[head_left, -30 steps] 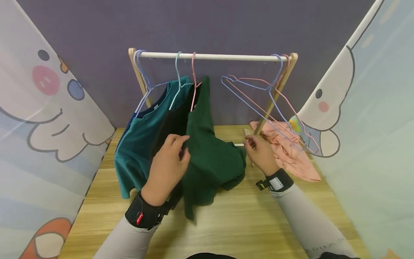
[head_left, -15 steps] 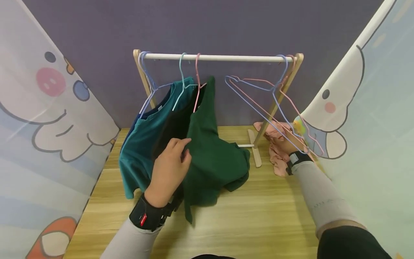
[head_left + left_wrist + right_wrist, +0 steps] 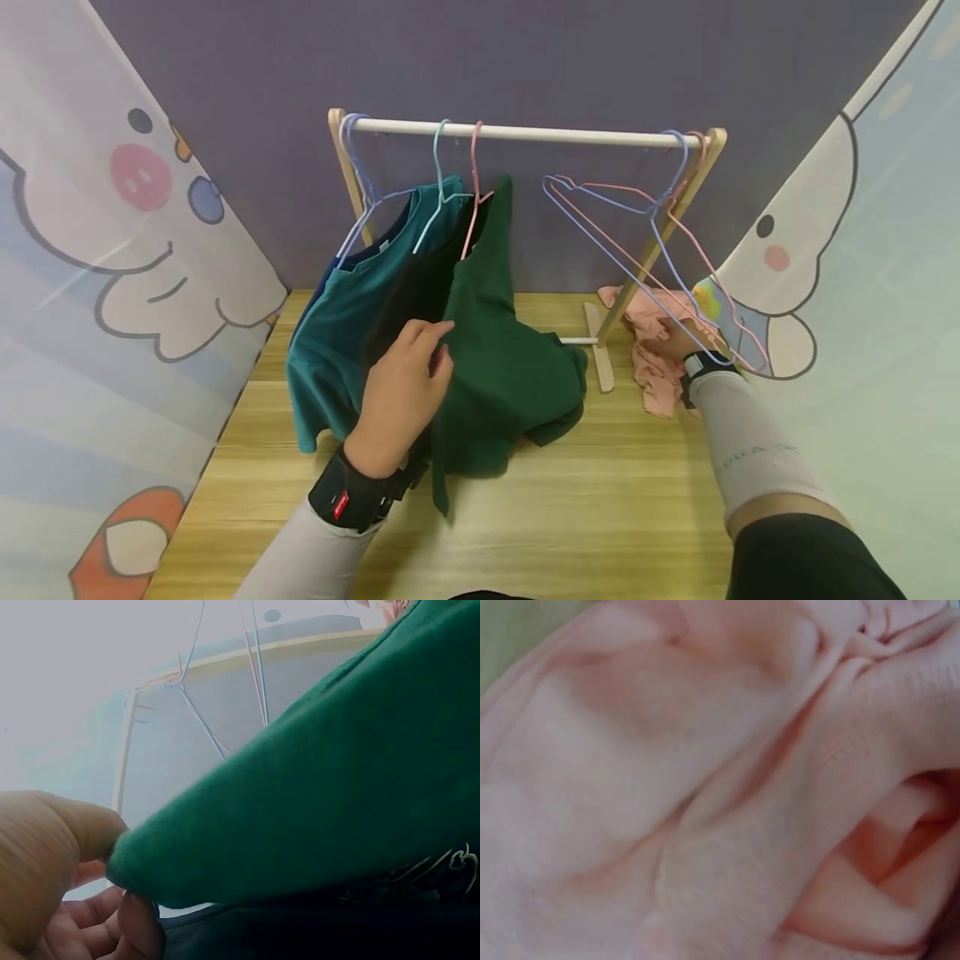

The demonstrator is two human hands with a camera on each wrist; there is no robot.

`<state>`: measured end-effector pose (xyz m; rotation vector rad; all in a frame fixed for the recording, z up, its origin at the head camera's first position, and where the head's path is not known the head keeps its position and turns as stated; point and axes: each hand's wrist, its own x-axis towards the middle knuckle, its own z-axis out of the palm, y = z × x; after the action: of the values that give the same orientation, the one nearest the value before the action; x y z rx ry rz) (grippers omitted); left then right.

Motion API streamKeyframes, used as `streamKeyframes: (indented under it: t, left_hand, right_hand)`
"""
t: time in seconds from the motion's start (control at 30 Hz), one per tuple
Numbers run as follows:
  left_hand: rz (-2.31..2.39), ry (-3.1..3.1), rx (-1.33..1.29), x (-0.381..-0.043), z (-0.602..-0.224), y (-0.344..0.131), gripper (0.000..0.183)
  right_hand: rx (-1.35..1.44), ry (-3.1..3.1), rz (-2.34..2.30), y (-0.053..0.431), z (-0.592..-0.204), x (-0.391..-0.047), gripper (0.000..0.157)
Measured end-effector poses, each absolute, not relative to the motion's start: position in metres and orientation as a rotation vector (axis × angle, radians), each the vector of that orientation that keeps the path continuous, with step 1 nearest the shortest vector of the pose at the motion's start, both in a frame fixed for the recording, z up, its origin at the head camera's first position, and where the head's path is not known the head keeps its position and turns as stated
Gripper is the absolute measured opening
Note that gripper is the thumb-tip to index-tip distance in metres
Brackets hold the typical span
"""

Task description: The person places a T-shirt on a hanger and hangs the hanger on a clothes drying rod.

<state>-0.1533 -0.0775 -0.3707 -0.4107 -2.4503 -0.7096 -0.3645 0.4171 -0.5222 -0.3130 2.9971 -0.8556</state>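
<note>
My left hand (image 3: 401,387) pinches the edge of the dark-green garment (image 3: 510,367) between thumb and fingers, the cloth hanging from a pink hanger (image 3: 476,167) on the rack's white rail (image 3: 570,133). My right hand (image 3: 675,342) rests in the crumpled pink garment (image 3: 658,390) on the worktop (image 3: 570,525), beside the rack's foot (image 3: 600,354); I cannot tell whether its fingers grip.

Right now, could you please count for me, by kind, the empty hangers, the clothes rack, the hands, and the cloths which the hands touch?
Empty hangers: 2 (blue hanger, pink hanger)
Clothes rack: 1
Hands: 2 (left hand, right hand)
Touched cloths: 2 (green cloth, pink cloth)
Total: 7
</note>
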Motion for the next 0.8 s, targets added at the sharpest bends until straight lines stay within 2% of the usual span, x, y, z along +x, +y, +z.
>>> streamKeyframes:
  t: [0.13,0.2,0.47,0.67,0.8]
  left_hand:
    - [-0.709,-2.434,-0.417,-0.153,-0.373,-0.077,0.033]
    - [-0.707,-2.422,-0.418,-0.152,-0.374,-0.077,0.033]
    - [-0.711,-2.399,-0.415,-0.152,-0.372,-0.077,0.033]
    - [-0.730,-2.410,-0.413,-0.151,-0.374,-0.077,0.033]
    - [-0.742,-2.408,-0.421,-0.151,-0.374,-0.076,0.033]
  right_hand:
    - [0.010,2.758,-0.925,0.436,-0.543,-0.366,0.084]
    - [0.004,2.738,-0.929,0.439,-0.544,-0.363,0.088]
    - [-0.184,2.988,-0.608,0.446,-0.554,-0.343,0.089]
    - [-0.260,2.839,-0.701,0.439,-0.538,-0.304,0.093]
    - [-0.291,2.861,-0.666,0.439,-0.536,-0.280,0.090]
